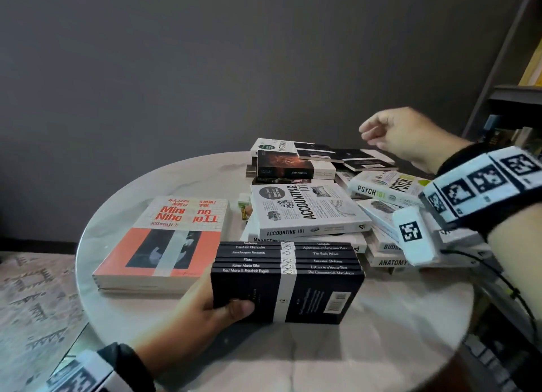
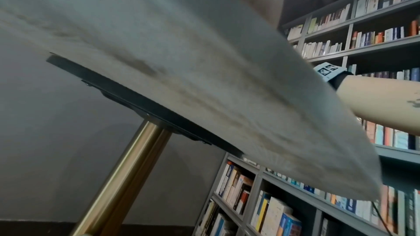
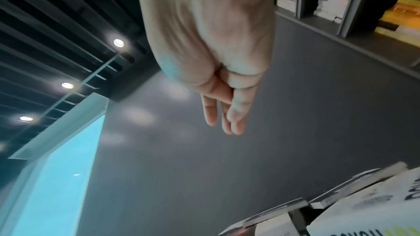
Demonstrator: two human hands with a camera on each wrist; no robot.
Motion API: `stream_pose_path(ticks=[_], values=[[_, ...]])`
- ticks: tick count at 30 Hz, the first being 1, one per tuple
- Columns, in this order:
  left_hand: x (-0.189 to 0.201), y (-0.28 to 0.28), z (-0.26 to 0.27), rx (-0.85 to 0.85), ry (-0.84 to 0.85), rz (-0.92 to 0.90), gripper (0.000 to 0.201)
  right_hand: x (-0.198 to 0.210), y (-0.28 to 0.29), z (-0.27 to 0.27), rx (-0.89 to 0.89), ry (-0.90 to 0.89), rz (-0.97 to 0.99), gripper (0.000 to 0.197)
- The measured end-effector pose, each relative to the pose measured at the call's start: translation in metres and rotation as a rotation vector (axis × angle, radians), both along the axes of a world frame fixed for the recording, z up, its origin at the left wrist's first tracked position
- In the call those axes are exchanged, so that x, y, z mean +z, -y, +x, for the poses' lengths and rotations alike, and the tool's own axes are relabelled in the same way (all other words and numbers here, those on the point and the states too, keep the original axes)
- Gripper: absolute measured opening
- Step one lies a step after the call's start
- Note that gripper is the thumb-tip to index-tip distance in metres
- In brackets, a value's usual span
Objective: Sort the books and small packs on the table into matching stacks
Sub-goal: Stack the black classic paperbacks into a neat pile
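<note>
the left hand point(image 1: 205, 306) is gripping a stack of thin black books point(image 1: 287, 280), thumb on its near face, low over the tabletop point(image 1: 381, 347). the right hand point(image 1: 407, 133) is hanging empty, fingers loosely relaxed, above the jumbled books point(image 1: 308, 210) at the far side.

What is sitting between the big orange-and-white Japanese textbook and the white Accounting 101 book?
In the head view, a small pale green pack and a yellow-labelled pack lie between the orange-and-white Japanese textbook and the white Accounting 101 book.
</note>
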State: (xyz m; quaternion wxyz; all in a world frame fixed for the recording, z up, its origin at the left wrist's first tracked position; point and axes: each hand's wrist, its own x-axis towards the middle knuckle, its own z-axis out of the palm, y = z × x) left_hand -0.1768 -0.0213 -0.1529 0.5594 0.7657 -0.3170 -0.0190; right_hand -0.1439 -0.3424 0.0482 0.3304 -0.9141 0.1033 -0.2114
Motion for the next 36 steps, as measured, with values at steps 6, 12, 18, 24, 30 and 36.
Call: stream_pose_path(ticks=[6,12,18,24,30,36], values=[[-0.001,0.004,-0.006,0.008,0.020,-0.089,0.083,-0.001,-0.002,0.056,-0.181,-0.068,-0.202,0.032],[-0.002,0.004,-0.006,0.070,-0.016,-0.118,0.066,-0.014,-0.003,0.099,-0.083,-0.556,-0.600,0.035],[-0.006,0.003,-0.003,0.069,-0.060,-0.126,0.075,-0.022,0.008,0.120,-0.158,-0.488,-0.303,0.043],[-0.005,0.003,-0.002,0.048,-0.048,-0.127,0.073,-0.039,0.014,0.158,-0.053,-0.581,-0.372,0.028],[-0.005,0.002,0.000,0.039,-0.058,-0.109,0.067,-0.041,-0.005,0.165,-0.008,-0.751,-0.388,0.074],[0.000,0.004,-0.003,0.032,-0.096,-0.131,0.059,-0.043,-0.005,0.175,0.069,-0.818,-0.404,0.115]])
